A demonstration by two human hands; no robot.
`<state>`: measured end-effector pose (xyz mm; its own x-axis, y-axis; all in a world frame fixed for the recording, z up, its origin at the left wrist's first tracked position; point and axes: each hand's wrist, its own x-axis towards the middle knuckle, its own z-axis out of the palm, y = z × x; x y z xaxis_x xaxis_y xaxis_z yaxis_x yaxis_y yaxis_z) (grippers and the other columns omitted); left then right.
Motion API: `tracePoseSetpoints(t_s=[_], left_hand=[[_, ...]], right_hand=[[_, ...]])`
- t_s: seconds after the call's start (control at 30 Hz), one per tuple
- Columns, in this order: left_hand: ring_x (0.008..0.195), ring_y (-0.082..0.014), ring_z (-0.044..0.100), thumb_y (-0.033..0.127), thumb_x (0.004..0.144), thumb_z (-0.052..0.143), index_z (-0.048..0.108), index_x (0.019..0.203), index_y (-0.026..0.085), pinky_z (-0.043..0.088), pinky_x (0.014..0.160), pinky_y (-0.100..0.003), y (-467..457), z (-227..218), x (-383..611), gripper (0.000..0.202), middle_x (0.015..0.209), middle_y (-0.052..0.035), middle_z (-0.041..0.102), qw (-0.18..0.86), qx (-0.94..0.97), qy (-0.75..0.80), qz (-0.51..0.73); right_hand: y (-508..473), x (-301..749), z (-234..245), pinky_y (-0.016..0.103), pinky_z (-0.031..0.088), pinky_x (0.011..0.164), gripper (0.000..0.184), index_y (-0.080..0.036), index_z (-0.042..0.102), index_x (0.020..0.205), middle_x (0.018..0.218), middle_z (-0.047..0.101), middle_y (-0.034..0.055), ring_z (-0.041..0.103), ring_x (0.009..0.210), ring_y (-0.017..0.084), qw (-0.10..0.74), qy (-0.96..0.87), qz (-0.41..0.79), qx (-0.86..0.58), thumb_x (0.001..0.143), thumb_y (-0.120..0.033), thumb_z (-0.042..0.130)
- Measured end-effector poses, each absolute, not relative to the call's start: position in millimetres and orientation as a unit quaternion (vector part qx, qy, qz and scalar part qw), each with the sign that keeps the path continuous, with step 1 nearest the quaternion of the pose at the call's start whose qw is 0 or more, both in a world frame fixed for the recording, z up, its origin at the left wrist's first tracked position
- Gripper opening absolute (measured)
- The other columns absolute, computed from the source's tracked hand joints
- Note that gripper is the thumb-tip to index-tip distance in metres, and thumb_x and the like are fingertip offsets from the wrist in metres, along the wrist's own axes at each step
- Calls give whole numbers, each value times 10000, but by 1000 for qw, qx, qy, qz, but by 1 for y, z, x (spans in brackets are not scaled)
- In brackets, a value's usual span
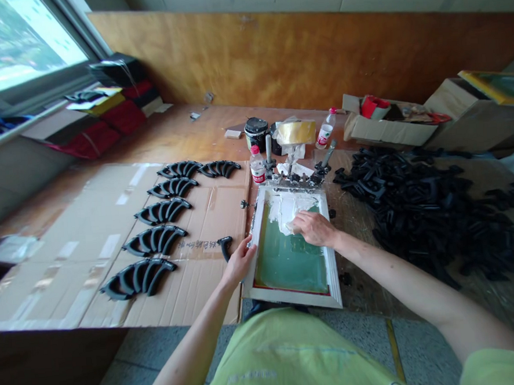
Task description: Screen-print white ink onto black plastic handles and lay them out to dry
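A screen printing frame (334, 275) with a pale rim and green mesh lies in front of me, its far end at a metal clamp (297, 181). White ink (275, 206) is smeared over the far part of the mesh. My right hand (315, 228) is closed low over the mesh at the ink's near edge; what its fingers hold is hidden. My left hand (242, 260) grips the frame's left rim. Just left of it, a single black curved handle (226, 248) lies on the cardboard (210, 276).
Several rows of black curved handles (155, 240) lie on the left cardboard. A heap of black parts (414, 206) covers the right side. Behind the clamp stand a dark tub (256, 133) and red-capped bottles (325, 129). An open carton (388, 127) sits back right.
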<state>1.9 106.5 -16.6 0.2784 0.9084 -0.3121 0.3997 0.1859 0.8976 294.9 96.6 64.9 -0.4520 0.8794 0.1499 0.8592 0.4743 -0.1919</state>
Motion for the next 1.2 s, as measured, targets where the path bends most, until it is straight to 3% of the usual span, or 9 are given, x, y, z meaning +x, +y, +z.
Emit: tracePoseSetpoints(t_s=[0.13, 0.33, 0.47, 0.63, 0.73, 0.83, 0.9, 1.07, 1.2], left_hand=[[737, -180, 618, 568, 822, 543, 540, 1340, 186, 470, 672, -268, 106, -10, 3, 644, 854, -43, 686, 538, 590, 552, 240], [653, -168, 612, 549, 780, 608, 477, 1377, 167, 464, 574, -253, 104, 3, 6, 720, 818, -52, 692, 604, 536, 529, 262], [598, -153, 592, 560, 759, 632, 441, 1407, 171, 440, 525, -238, 105, 18, 5, 779, 762, -32, 678, 618, 527, 521, 262], [600, -152, 593, 628, 762, 601, 498, 1370, 209, 425, 507, -228, 111, 72, 5, 746, 783, -24, 680, 642, 516, 502, 264], [577, -139, 586, 654, 809, 516, 628, 1192, 183, 422, 483, -223, 124, 112, 18, 617, 788, -37, 675, 649, 495, 473, 331], [757, -172, 651, 579, 800, 589, 624, 1134, 185, 490, 564, -231, 145, 143, 42, 518, 964, -59, 681, 637, 499, 390, 439], [839, -184, 660, 559, 809, 584, 599, 1139, 185, 518, 603, -242, 158, 154, 57, 499, 1003, -65, 675, 635, 495, 360, 471], [764, -145, 661, 593, 864, 476, 524, 1194, 182, 511, 563, -220, 146, 123, 78, 529, 988, -79, 689, 656, 407, 423, 474], [747, -186, 672, 604, 830, 536, 530, 1162, 156, 524, 534, -263, 93, 63, 85, 558, 999, -127, 698, 769, 352, 477, 240]], right_hand=[[105, 305, 69, 293, 423, 732, 77, -184, 623, 785, 832, 626, 52, 556, 834, 201, 150, -828, 75, -535, 817, -134, 575], [83, 297, 43, 365, 457, 860, 271, -166, 662, 943, 944, 640, 94, 537, 985, 234, 212, -830, 33, -514, 835, -43, 447], [98, 298, 58, 329, 468, 830, 192, -196, 661, 1037, 956, 664, 64, 581, 920, 212, 224, -813, 51, -535, 866, -184, 574], [161, 323, 95, 313, 468, 779, 543, -281, 515, 1341, 967, 692, 40, 626, 850, 213, 225, -722, 26, -654, 824, -325, 676], [164, 365, 94, 310, 466, 748, 388, -219, 584, 1250, 897, 700, 55, 637, 794, 208, 276, -629, 24, -726, 891, -364, 554], [137, 399, 68, 325, 472, 723, 292, -150, 655, 1035, 850, 695, 93, 629, 761, 207, 292, -552, 52, -779, 922, -302, 432], [116, 399, 42, 332, 478, 722, 248, -158, 662, 959, 840, 691, 89, 624, 752, 203, 273, -555, 86, -781, 898, -305, 473], [81, 329, 3, 368, 451, 853, 226, -221, 657, 1033, 982, 664, 69, 583, 962, 226, 226, -687, 82, -685, 818, -291, 666], [53, 256, 16, 360, 442, 842, 124, -211, 679, 949, 901, 631, 77, 543, 923, 225, 254, -692, 25, -676, 885, -277, 596]])
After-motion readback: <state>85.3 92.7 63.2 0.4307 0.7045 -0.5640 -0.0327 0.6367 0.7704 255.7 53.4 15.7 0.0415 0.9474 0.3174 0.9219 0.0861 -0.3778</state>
